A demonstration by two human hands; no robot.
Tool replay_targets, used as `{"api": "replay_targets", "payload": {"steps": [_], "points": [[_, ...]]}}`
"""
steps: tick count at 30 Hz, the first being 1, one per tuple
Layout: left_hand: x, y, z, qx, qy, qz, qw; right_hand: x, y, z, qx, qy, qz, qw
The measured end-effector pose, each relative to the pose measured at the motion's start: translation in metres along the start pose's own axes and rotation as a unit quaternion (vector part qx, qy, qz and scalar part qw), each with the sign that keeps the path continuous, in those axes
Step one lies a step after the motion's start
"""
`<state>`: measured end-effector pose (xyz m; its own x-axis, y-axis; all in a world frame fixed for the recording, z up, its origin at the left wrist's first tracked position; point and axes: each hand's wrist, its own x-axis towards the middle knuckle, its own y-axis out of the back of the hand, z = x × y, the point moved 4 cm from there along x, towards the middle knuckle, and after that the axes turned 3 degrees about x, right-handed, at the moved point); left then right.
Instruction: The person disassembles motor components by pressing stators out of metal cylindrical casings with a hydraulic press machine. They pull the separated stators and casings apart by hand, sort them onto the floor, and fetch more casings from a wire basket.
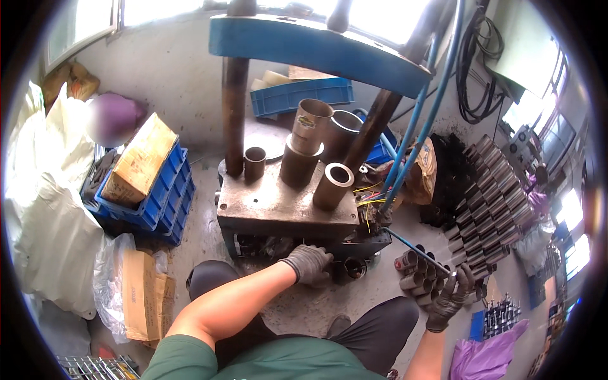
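My left hand (pixel 308 264), in a grey work glove, is just below the front edge of the steel press table (pixel 278 212). Its fingers are curled, and whatever they hold is hidden. On the right, my gloved right hand (pixel 451 299) has its fingers curled round the end of a long thin lever (pixel 415 246) that slopes down from the press. On the table stand a short steel tube (pixel 254 164), a thick-walled sleeve (pixel 334 187), a wide dark cylinder (pixel 342 134) and a tall tube (pixel 313 124) set upright in a larger sleeve (pixel 299 163).
A blue crossbeam (pixel 316 47) on steel columns spans the table. Stacked blue crates (pixel 174 202) and cardboard boxes (pixel 140 294) are at left. Metal tubes (pixel 418 278) lie beside my right hand, with a large stack of tubes (pixel 491 199) beyond. Blue hoses (pixel 421 126) hang at right.
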<state>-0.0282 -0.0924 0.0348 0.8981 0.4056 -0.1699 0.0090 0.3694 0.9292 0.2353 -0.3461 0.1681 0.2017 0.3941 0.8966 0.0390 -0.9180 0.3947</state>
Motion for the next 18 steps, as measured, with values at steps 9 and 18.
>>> {"api": "replay_targets", "payload": {"steps": [9, 18], "points": [[-0.003, 0.0, -0.025, -0.086, 0.07, 0.167, 0.98, 0.064, -0.113, 0.038, 0.259, -0.079, 0.183, 0.945], [0.038, 0.03, -0.077, -0.345, 0.122, 0.415, 0.833, 0.116, -0.159, 0.054, 0.332, -0.179, 0.214, 0.901]]}}
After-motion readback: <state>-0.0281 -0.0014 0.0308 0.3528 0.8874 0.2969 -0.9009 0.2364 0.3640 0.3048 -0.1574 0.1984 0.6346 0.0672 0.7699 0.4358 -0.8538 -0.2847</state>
